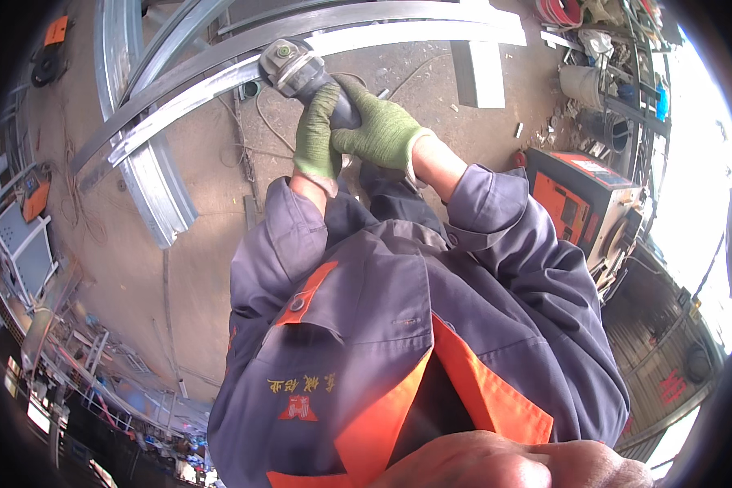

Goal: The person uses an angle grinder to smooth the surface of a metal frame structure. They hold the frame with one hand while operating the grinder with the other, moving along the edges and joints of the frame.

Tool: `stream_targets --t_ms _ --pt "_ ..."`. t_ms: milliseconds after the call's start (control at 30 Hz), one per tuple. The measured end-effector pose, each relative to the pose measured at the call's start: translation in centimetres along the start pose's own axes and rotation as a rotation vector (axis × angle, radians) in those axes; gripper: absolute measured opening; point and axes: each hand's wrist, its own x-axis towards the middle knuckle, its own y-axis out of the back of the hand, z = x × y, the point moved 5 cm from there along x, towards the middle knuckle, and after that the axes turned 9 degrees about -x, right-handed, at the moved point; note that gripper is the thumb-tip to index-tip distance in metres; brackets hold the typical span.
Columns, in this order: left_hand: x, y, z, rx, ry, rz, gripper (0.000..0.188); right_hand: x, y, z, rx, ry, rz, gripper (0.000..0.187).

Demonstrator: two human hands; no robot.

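Both of my hands wear green knit gloves and are closed round the dark body of an angle grinder [331, 99]. My left hand [317, 137] wraps the near left side of the body. My right hand [380, 128] grips it from the right, touching the left. The grinder's metal head lies at the edge of a long, shiny metal bar [199, 89], which runs across the far side with another bar beside it. Whether the disc touches the bar is hidden under the head.
Channel-shaped metal beams [161, 195] support the bars at the left, and a pale square post [477, 77] stands under them at the right. A cable [272, 122] trails over the floor. An orange and black machine [573, 199] stands at the right, near a cluttered rack [638, 106].
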Motion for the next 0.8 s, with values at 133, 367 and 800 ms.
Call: stream_targets --t_ms 133,367,800 --pt "1.9 -3.6 -4.4 0.083 0.090 -0.129 0.057 -2.1 2.8 3.7 0.100 -0.063 0.119 0.102" --pt "7.7 -12.0 -15.8 0.239 0.274 -0.327 0.051 -6.1 8.7 14.8 0.326 -0.271 0.391 0.085" --pt "3.8 -3.7 -5.9 0.080 0.040 -0.147 0.038 -1.2 2.8 6.9 0.064 -0.032 0.144 0.099"
